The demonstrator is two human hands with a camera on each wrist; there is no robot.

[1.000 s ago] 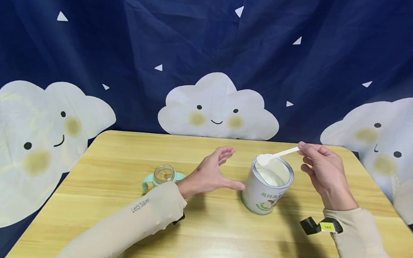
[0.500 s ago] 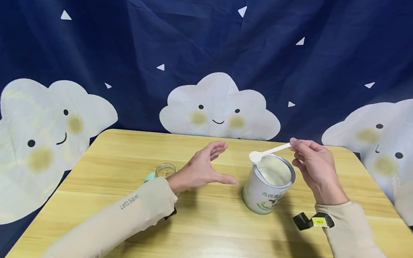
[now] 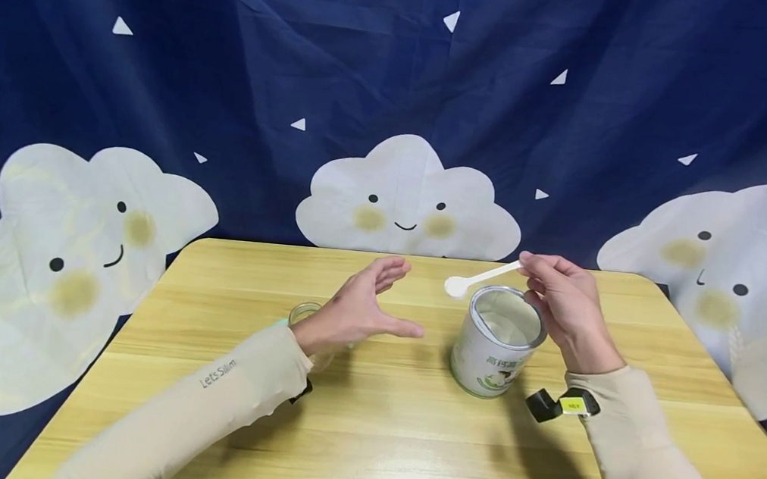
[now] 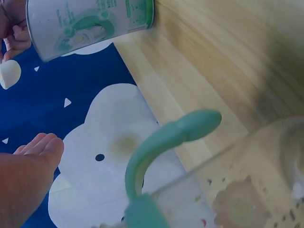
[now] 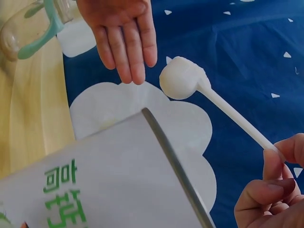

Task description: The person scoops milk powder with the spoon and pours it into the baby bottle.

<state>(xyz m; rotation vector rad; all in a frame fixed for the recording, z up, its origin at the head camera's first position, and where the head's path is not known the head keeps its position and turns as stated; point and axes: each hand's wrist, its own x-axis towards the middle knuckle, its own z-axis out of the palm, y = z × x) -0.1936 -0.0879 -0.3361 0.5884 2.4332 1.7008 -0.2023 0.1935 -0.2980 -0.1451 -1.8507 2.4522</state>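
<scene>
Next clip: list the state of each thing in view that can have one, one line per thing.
White plastic scoop: heaped with white powder, held in the air beside the tin's rim.
Round metal powder tin: open, upright on the table.
Clear glass baby bottle with green handles: uncapped, upright.
Left hand: fingers straight, holding nothing.
Right hand: pinching the scoop's handle.

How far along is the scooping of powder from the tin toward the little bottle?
Done: the tin stands open and the white scoop is heaped with powder. In hand: the right hand pinches the scoop's handle and holds it in the air beside the tin's rim, on the bottle's side. The left hand hovers open over the glass bottle with green handles. Left: the powder has not reached the bottle.
</scene>
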